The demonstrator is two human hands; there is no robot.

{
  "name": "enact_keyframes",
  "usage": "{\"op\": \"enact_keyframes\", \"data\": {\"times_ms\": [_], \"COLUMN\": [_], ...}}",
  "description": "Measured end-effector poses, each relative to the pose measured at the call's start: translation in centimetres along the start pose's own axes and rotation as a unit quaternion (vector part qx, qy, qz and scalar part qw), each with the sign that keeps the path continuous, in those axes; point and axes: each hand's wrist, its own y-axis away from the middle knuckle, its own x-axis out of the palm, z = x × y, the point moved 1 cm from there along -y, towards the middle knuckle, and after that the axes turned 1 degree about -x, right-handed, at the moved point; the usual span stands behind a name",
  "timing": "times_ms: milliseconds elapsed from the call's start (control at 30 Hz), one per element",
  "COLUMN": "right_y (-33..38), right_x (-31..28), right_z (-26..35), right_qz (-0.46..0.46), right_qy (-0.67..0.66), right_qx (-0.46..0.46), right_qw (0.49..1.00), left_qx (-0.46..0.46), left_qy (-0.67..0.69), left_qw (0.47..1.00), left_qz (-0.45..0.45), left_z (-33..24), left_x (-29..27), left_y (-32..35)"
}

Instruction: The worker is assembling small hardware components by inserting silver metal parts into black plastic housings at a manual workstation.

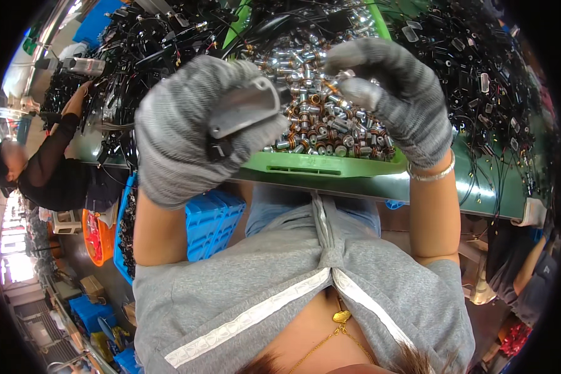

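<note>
My left hand (190, 128), in a grey striped knit glove, is closed around a grey, oblong hollow housing (246, 111) with small holes at its ends. A dark piece shows under it, partly hidden by the fingers. My right hand (399, 93), in a matching glove, is raised over the green tray (318, 163). Its thumb and forefinger curve toward each other, blurred by motion. A small shiny bit shows between their tips, too unclear to name. Heaped in the tray are many small silver metal cylinders (340, 124) with orange-brown rings.
Black cables and small parts (149, 47) pile up left of the tray, and more black parts (474, 81) lie at the right. A blue crate (215, 224) stands below the green table's edge (480, 187). Another person (50, 162) works at the far left.
</note>
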Motion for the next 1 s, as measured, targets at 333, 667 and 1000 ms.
{"op": "enact_keyframes", "data": {"times_ms": [333,667,1000], "right_y": [1.4,2.1,-1.1], "right_x": [2.3,2.4,-0.7], "right_z": [1.6,1.6,-1.5], "right_qz": [-0.059,-0.067,0.052], "right_qy": [0.052,0.052,0.185], "right_qx": [0.038,0.059,0.250], "right_qw": [0.996,0.995,0.949], "left_qx": [-0.056,-0.088,-0.186], "left_qy": [0.070,0.091,0.029], "left_qw": [0.993,0.988,0.975], "left_qz": [-0.081,-0.092,-0.121], "left_z": [-1.5,-1.6,2.0], "left_x": [3.1,3.4,5.7], "left_y": [1.0,1.2,2.1]}}
